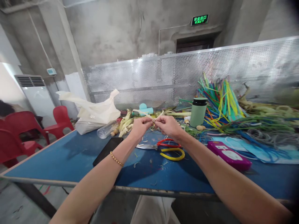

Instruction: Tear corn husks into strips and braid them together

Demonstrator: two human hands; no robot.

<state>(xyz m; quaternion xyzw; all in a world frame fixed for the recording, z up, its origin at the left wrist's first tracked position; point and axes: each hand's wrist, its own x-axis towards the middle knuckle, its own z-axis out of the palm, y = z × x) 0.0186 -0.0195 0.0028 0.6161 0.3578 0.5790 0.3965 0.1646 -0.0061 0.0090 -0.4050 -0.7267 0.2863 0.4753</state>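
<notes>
A pale strip that looks like corn husk (145,114) is pinched between my two hands above the blue table. My left hand (141,127), with a gold bracelet at the wrist, has its thumb and fingers closed on the strip. Close beside it, my right hand (169,125) grips the same strip, fingertips nearly touching the left ones. Fingers hide the middle of the strip. Below them lies a pair of scissors (147,146) with one red and one yellow handle. Loose husks (126,123) are heaped behind my left hand.
A black phone (107,151) lies near my left forearm, with a clear plastic bottle (104,132) and white bag (97,109) behind it. On the right are a green flask (198,113), a purple box (227,155), face masks (252,147) and colourful strips (224,101). A perforated metal panel (130,79) stands behind.
</notes>
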